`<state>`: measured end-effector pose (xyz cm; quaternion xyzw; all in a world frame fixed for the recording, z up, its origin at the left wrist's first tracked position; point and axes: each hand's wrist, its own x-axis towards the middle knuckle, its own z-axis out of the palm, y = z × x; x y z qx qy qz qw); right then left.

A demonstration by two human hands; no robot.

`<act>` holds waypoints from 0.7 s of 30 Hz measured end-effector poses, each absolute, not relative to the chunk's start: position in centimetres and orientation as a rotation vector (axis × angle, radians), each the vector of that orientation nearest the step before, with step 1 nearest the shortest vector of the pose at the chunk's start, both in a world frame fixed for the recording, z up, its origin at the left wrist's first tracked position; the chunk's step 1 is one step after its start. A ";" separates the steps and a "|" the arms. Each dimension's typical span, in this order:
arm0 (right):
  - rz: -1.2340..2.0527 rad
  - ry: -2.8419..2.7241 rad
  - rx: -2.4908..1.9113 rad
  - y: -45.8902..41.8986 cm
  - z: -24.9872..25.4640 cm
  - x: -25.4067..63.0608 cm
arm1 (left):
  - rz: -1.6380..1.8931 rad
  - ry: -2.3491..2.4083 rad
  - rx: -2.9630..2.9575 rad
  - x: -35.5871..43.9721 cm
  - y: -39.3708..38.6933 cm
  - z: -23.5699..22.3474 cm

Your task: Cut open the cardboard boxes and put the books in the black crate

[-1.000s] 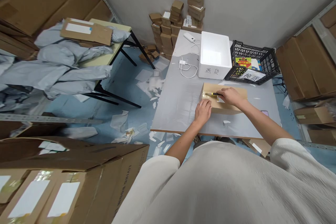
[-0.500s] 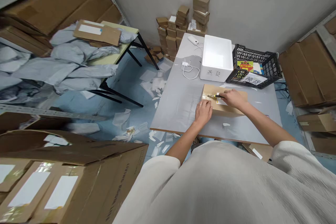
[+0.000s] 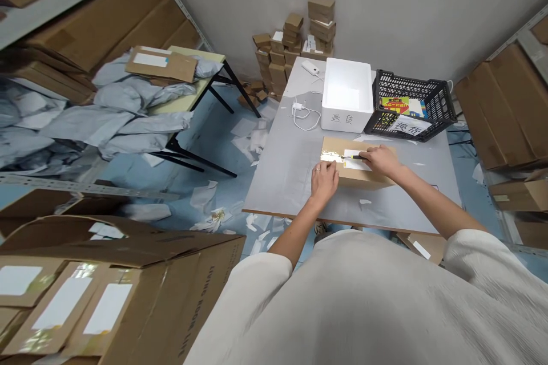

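A brown cardboard box [image 3: 329, 146] lies on the grey table, with shiny clear tape [image 3: 330, 157] over its left part and a white label [image 3: 351, 163] on top. My left hand [image 3: 324, 178] is closed over the box's near left edge, fingers bent on its top. Above the label, my right hand [image 3: 380, 161] is wrapped round a yellow-and-black box cutter [image 3: 356, 157]. The cutter's thin tip points left and meets the top near where tape and label come together. Whether the tip has gone through cannot be made out.
Behind the box stand a white foam bin [image 3: 346, 117] and a black plastic crate [image 3: 413, 105]. A white cable [image 3: 306, 117] lies on the table [image 3: 278, 182]. Grey parcels [image 3: 141, 125] cover a side table; a large open carton [image 3: 171, 296] stands at lower left.
The box cutter has slid to the right along the box top, away from its left end. My left hand stays at the near edge. The whole view has shifted slightly.
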<state>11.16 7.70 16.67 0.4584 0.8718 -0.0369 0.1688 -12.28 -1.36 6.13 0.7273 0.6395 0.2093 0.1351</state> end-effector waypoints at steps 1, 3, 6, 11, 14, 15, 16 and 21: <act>-0.110 2.475 1.307 7.7 16.7 11.4 | 0.595 1.858 2.103 -12.3 -1.4 6.2; -0.122 2.464 1.319 7.6 16.8 12.1 | 0.576 1.866 2.098 -12.2 -1.4 6.3; -0.142 2.444 1.347 7.5 16.8 13.2 | 0.554 1.877 2.094 -12.2 -1.3 6.2; -0.145 2.428 1.357 7.3 16.6 15.6 | 0.517 1.900 2.097 -12.2 -1.2 6.1; -0.152 2.430 1.361 7.1 16.4 17.3 | 0.509 1.899 2.114 -12.2 -1.2 6.0; -0.156 2.431 1.366 7.0 16.3 18.0 | 0.511 1.898 2.120 -12.3 -1.2 6.0; -0.156 2.434 1.374 6.9 16.2 18.6 | 0.513 1.898 2.125 -12.3 -1.2 5.9; -0.138 2.480 1.391 6.4 15.7 21.2 | 0.522 1.908 2.143 -12.2 -1.1 5.7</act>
